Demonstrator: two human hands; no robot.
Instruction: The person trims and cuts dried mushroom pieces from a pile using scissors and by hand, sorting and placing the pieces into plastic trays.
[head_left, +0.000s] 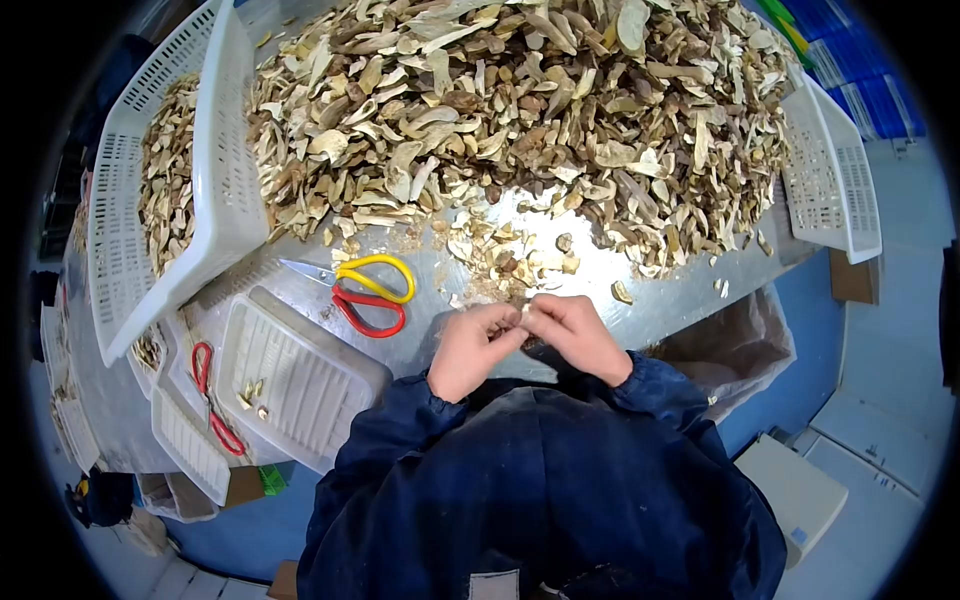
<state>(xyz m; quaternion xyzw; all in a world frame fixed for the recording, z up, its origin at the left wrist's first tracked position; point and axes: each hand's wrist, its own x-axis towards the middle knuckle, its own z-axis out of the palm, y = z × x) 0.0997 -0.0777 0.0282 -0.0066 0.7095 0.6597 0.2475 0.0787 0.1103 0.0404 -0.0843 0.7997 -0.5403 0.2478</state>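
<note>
My left hand (466, 352) and my right hand (578, 338) meet at the near edge of the metal table, fingertips pinched together. Between them is a small pale piece (526, 311) that looks like dried mushroom; the fingers hide most of it. Just beyond my fingers lies a scatter of small dried mushroom bits (510, 250) and crumbs. Behind that rises a large heap of dried mushroom slices (540, 120), brown and cream. Left of my hands, scissors (372, 295) with one yellow and one red handle rest on the table, blades pointing left.
A white perforated basket (225, 170) stands at left, with mushroom slices beyond its wall. Nearer are a shallow white tray (310, 375) with a few pieces and red-handled scissors (203, 375). Another white basket (830, 165) is at right, above a lined bin (745, 335) below the table edge.
</note>
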